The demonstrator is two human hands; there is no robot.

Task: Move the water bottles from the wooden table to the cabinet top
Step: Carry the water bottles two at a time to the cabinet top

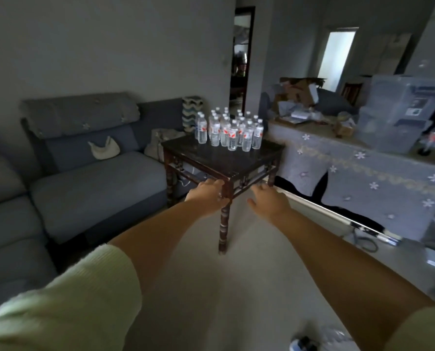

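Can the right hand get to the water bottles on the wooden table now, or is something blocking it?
Probably yes. The right hand is open near the wooden table's front corner, and the tabletop between it and the water bottles at the far side looks bare. It likely must stretch further or step closer.

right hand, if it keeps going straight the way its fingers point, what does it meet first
Probably the near right edge of the dark wooden table, just ahead of the right hand; the clear plastic water bottles stand farther back. Depth is unclear.
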